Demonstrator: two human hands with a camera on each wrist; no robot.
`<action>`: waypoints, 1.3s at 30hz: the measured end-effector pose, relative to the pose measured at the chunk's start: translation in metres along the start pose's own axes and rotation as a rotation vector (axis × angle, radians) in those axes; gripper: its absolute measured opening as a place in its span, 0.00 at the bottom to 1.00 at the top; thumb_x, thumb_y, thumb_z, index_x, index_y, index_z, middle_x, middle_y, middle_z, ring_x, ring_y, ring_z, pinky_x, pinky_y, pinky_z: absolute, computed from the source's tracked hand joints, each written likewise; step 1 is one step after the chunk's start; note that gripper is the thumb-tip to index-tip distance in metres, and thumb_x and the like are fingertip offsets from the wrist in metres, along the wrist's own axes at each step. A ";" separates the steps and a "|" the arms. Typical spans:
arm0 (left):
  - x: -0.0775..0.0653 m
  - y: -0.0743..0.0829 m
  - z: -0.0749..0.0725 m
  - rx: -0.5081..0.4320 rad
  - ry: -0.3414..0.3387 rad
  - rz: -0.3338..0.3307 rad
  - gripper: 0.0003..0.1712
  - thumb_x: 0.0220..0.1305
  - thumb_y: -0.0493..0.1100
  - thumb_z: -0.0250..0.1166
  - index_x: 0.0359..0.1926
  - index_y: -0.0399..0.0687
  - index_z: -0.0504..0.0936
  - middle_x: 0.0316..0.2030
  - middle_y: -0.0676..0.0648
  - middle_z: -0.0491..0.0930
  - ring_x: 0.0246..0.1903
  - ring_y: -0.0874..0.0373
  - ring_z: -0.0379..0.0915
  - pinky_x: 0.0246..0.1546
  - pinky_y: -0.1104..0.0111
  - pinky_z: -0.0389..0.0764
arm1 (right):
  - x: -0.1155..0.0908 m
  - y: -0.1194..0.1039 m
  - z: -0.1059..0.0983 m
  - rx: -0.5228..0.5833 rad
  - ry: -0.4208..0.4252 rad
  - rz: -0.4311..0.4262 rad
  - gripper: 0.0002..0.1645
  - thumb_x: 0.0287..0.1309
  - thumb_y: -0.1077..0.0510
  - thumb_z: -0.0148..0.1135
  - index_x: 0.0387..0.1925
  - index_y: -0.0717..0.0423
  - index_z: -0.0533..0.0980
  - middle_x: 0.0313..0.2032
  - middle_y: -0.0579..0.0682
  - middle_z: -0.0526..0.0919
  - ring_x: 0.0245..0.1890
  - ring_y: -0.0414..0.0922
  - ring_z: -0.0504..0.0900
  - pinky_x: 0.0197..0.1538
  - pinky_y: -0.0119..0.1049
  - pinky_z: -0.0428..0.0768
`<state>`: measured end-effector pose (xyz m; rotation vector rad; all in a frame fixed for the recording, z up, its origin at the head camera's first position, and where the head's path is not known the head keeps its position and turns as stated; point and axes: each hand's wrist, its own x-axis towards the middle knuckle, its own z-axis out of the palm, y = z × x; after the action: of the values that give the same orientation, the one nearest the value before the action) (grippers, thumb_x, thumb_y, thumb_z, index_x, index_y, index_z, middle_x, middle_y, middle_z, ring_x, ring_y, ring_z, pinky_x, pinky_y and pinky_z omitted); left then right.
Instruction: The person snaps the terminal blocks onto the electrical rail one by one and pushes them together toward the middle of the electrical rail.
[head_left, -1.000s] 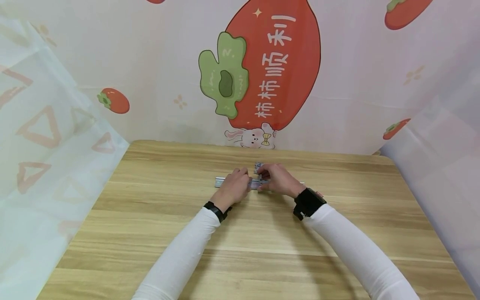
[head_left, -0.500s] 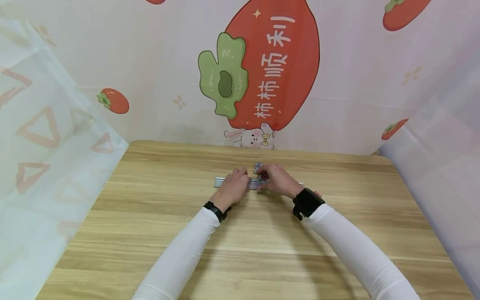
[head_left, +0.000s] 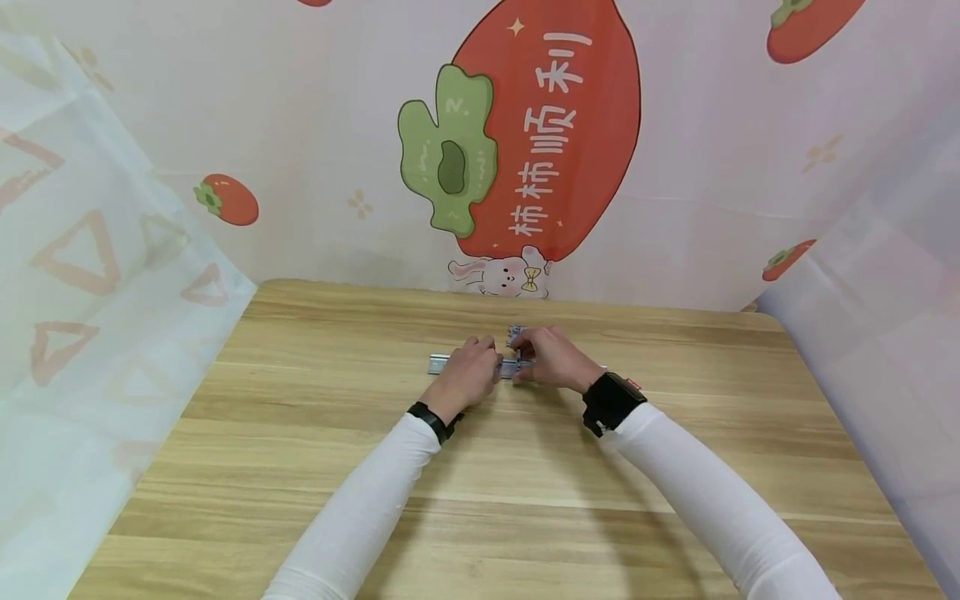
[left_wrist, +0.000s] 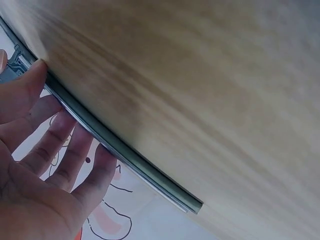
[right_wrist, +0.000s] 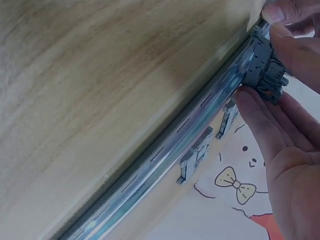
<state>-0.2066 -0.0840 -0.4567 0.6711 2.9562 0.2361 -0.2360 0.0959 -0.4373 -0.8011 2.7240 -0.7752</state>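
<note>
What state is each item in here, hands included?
Slotted metal rail: lying on the wooden table
Held terminal block: at the rail, seating unclear
Two other blocks: off the rail, beside it
Left hand: gripping the rail
Right hand: pinching the held block

Four white Chinese characters [head_left: 551,131], 柿柿顺利, stand on the large red persimmon [head_left: 600,158] printed on the backdrop [head_left: 697,192], upper middle of the head view. Turned on their side, they read from bottom to top: 柿 twice, then 顺, with 利 uppermost. The small red patch [head_left: 633,384] on the black wrist device [head_left: 612,402], right of centre, is too small to read.
</note>
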 end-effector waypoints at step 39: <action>0.000 0.000 0.000 -0.003 0.011 -0.009 0.12 0.70 0.45 0.66 0.48 0.44 0.87 0.51 0.45 0.76 0.50 0.48 0.72 0.44 0.56 0.81 | -0.002 0.001 0.004 0.009 -0.002 0.018 0.35 0.45 0.59 0.84 0.55 0.64 0.79 0.47 0.56 0.84 0.45 0.48 0.83 0.52 0.44 0.82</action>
<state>-0.2071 -0.0841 -0.4566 0.6584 2.9683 0.2446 -0.2335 0.0961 -0.4410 -0.7744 2.7205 -0.7814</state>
